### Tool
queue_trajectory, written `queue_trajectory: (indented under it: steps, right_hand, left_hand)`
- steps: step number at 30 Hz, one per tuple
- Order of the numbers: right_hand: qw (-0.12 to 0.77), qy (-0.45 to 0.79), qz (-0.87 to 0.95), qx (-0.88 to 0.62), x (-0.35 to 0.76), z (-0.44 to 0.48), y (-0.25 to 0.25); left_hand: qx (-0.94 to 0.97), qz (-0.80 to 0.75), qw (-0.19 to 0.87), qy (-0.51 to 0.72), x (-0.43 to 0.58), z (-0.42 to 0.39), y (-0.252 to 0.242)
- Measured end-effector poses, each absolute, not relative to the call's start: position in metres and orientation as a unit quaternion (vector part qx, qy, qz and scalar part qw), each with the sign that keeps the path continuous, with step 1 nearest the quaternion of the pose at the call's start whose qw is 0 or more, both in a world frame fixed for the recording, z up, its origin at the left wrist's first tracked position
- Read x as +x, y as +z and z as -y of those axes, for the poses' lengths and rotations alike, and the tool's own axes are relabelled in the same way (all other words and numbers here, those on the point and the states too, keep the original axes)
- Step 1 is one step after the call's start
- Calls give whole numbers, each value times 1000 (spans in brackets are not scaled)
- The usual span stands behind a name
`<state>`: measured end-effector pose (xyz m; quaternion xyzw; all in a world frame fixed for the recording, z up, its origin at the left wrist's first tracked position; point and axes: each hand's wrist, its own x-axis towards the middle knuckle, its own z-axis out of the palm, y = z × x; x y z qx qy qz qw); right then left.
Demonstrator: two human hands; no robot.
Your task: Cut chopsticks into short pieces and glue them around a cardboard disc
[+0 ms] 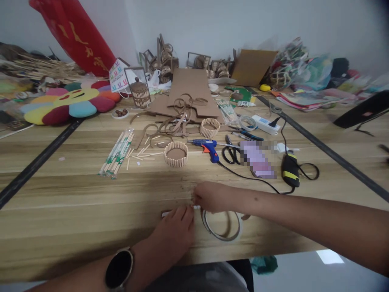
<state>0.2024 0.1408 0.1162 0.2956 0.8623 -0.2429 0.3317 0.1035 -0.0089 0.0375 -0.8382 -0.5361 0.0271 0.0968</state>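
Near the table's front edge, my left hand [178, 227] presses down on a narrow brown strip [165, 213], whose end shows left of the fingers. My right hand [212, 196] is closed just beside it, fingers bent down at a small whitish piece at the strip's right side; what the fingertips hold is hidden. A roll of tape [223, 237] lies under and in front of my right wrist. Farther back are two round stick-walled baskets, one [176, 155] nearer and one [209, 128] behind it. A blue glue gun [209, 149] lies right of the nearer basket.
Black scissors [231, 154] and a blurred purple item [258, 159] lie right of the glue gun, whose cord runs toward a black-yellow device [291, 170]. Packed sticks [117, 154], loose sticks and curled brown strips [182, 117] lie farther back. Cardboard [190, 91] is behind.
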Motion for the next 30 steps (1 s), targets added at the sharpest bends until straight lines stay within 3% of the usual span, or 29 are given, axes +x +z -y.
queue_trajectory:
  steps: [7, 13, 25, 30]
  right_hand:
    - [307, -332, -813, 367, 226, -169, 118]
    - [284, -449, -777, 338, 254, -182, 110]
    - [298, -439, -776, 342, 257, -187, 94]
    - [297, -423, -781, 351, 254, -183, 100]
  left_hand:
    - [-839, 533, 102, 27, 103, 11, 36]
    - [-835, 534, 133, 0, 104, 11, 35]
    - [-835, 527, 159, -20, 106, 6, 31]
    - [-840, 528, 124, 4, 104, 7, 31]
